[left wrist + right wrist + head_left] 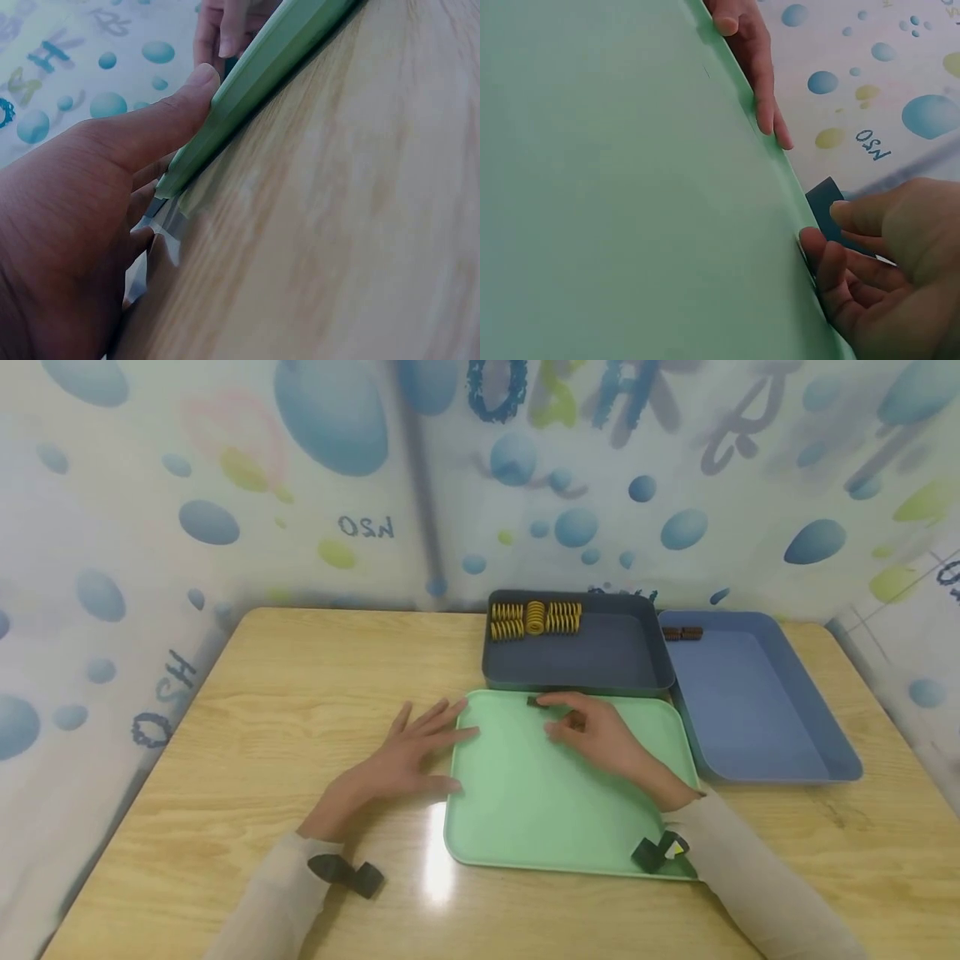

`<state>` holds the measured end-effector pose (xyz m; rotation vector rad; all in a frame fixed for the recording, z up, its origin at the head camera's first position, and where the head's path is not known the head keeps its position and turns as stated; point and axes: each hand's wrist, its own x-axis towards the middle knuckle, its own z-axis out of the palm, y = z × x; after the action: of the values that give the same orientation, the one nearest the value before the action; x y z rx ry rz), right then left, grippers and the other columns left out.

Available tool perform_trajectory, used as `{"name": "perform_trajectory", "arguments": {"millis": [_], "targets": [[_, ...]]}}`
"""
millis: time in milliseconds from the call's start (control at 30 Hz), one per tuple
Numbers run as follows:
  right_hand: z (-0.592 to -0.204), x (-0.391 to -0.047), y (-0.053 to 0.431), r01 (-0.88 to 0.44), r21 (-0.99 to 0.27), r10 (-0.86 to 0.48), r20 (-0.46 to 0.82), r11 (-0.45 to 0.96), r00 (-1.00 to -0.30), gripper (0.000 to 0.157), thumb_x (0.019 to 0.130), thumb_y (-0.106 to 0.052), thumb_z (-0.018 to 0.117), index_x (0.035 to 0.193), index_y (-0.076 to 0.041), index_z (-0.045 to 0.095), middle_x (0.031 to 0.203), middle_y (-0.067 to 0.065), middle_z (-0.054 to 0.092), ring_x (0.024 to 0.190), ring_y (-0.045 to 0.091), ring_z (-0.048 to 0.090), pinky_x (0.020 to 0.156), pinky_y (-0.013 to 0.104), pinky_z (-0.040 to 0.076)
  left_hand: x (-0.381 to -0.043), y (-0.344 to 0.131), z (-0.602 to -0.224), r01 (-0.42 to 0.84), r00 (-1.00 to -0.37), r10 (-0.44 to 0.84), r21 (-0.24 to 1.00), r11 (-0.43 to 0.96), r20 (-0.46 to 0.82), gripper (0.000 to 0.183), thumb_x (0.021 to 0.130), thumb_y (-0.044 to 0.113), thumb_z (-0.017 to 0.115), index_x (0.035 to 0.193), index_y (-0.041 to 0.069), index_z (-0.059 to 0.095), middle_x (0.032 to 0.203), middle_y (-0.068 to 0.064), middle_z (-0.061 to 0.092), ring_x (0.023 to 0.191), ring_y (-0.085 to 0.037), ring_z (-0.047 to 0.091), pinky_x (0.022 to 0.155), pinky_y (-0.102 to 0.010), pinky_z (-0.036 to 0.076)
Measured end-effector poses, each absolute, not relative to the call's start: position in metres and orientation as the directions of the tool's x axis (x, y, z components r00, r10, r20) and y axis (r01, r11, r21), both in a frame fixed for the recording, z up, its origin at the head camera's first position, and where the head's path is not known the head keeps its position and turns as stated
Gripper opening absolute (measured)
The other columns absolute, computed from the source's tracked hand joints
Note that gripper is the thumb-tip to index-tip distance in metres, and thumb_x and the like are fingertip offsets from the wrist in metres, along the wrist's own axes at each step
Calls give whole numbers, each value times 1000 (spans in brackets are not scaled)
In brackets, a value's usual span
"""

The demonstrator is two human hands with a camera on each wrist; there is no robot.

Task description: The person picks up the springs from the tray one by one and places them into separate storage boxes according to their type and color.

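Note:
A small dark coil spring (532,702) lies by the far edge of the light green tray (517,810). In the head view the index fingertip of my right hand (600,735) is right at this spring, with the thumb bent below it. I cannot tell whether the fingers pinch the spring. My left hand (408,756) is spread at the tray's left edge, fingertips over the rim. The left wrist view shows the left thumb (169,124) along the tray's side. In the right wrist view, the right hand's fingers (870,210) are bent close to the tray rim.
Behind the green tray stands a dark blue tray (615,652) with several yellow coil springs (535,617) at its left. To the right is a lighter blue tray (780,718) with dark brown springs (692,633) in its far left corner. A patterned wall backs the wooden table (247,718).

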<state>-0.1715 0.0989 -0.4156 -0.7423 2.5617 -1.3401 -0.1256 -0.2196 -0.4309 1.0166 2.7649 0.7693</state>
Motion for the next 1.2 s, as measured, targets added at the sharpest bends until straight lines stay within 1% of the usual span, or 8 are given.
{"name": "perform_trajectory", "arguments": {"millis": [133,267,433,600,933,1200], "targets": [[-417,-172,97,-368,-806,-486,116,464,-866,35,90,-17,68,125,-17,63,114,6,64,75,13,63,63,32,50,-125,-220,-431,580,-773,630,494,648,80,72,85,54,65,146,24,41,160,-2,13,145,-29,7,107,-62,-9],[-419,-173,95,-389,-808,-485,149,443,-862,34,90,-13,69,123,-14,64,118,6,64,77,12,64,65,31,52,-126,-220,-432,579,-771,632,498,645,79,73,85,54,64,146,24,41,160,-2,12,145,-29,6,107,-62,-10],[-422,-173,94,-395,-811,-476,166,433,-864,32,89,-11,69,120,-14,66,119,3,63,77,12,64,66,31,52,-127,-220,-432,580,-769,635,497,645,74,73,85,55,64,147,25,41,160,-1,12,145,-28,5,108,-61,-10],[-427,-174,90,-391,-800,-457,166,455,-874,30,87,-14,72,117,-17,69,112,0,65,74,11,61,66,31,51,-127,-220,-432,578,-773,630,491,652,72,73,84,55,64,146,26,41,160,-2,12,145,-28,6,108,-61,-10],[-436,-178,81,-388,-778,-406,188,495,-894,27,83,-15,76,110,-16,71,99,-3,67,65,11,56,60,30,47,-125,-220,-431,574,-773,630,499,649,72,72,84,54,65,146,25,41,160,-1,12,145,-29,6,107,-61,-10],[-437,-179,80,-390,-776,-444,160,495,-881,22,83,-14,76,104,-17,73,99,-5,68,65,12,56,60,29,47,-125,-220,-431,580,-773,629,496,646,85,72,84,54,65,146,25,42,160,0,12,145,-30,7,107,-62,-9]]}}
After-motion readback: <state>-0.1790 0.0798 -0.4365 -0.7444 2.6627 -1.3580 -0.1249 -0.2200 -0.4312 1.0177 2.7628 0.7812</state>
